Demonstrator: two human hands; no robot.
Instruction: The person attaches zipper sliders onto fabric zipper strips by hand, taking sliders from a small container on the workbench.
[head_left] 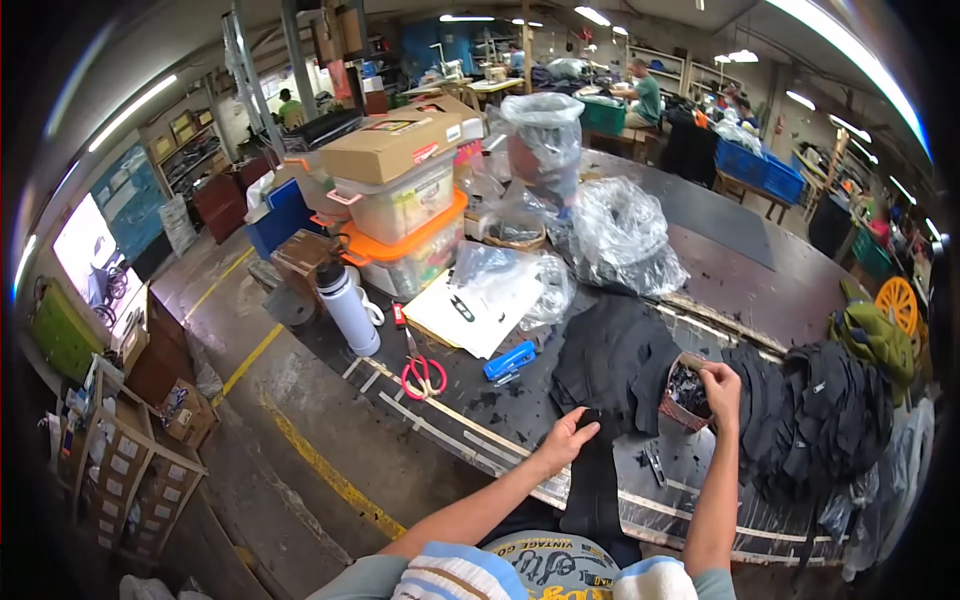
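My left hand [568,440] is closed on the top end of a black fabric strip [596,490], which hangs over the table edge toward my lap. My right hand [720,390] is at the rim of a small patterned container [686,412] filled with dark little pieces. Its fingers are pinched together at the opening; whatever is between them is hidden. Behind both hands lies a layered stack of black fabric strips [610,355]. A larger heap of black strips [815,415] spreads to the right. Small metal snips [655,467] lie just below the container.
Red-handled scissors [424,378], a blue stapler [510,362], papers [470,312] and a lavender bottle [348,312] lie or stand to the left. Behind them are stacked plastic bins [405,250] and a clear plastic bag [625,240]. A green bag [872,335] sits far right. Other people work farther back.
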